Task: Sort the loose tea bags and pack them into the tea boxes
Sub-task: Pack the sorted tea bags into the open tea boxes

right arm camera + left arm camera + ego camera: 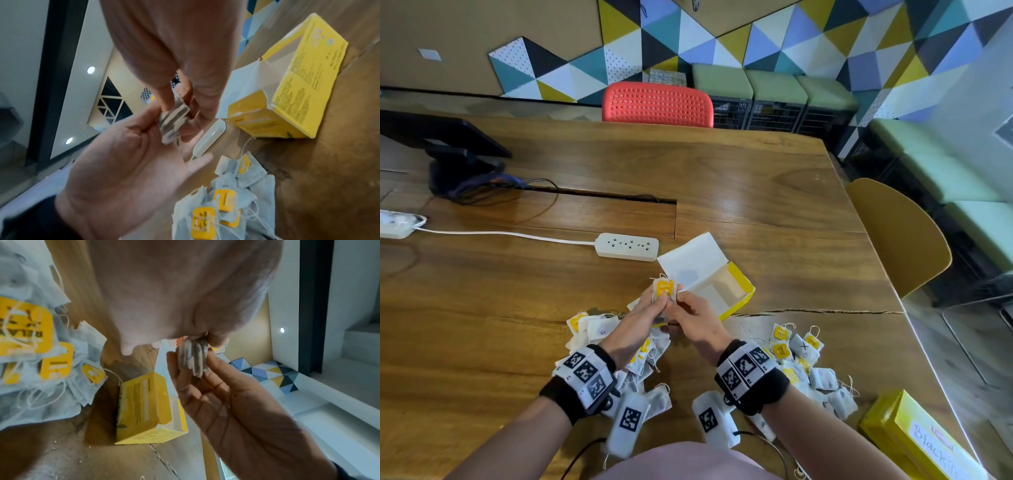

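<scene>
A small stack of tea bags (664,289) is held up between both hands, just in front of the open tea box (726,291) and above the tabletop (774,192). The left hand (641,320) pinches the stack from one side with thumb and fingers, a yellow tag facing up on top. The right hand (697,320) meets it from the other side, its fingertips closed on the same stack, so the two hands are together on the bags.

The open tea box is yellow, with its white lid flap tilted back away from the person. Nearer the person than the box, loose tea bags (803,363) with yellow tags and strings lie in heaps under and beside both wrists. A second yellow box (914,435), with handwriting on its label, sits beyond the right-hand heap at the tabletop's near edge. Behind the open box lies a white power strip (627,246).
</scene>
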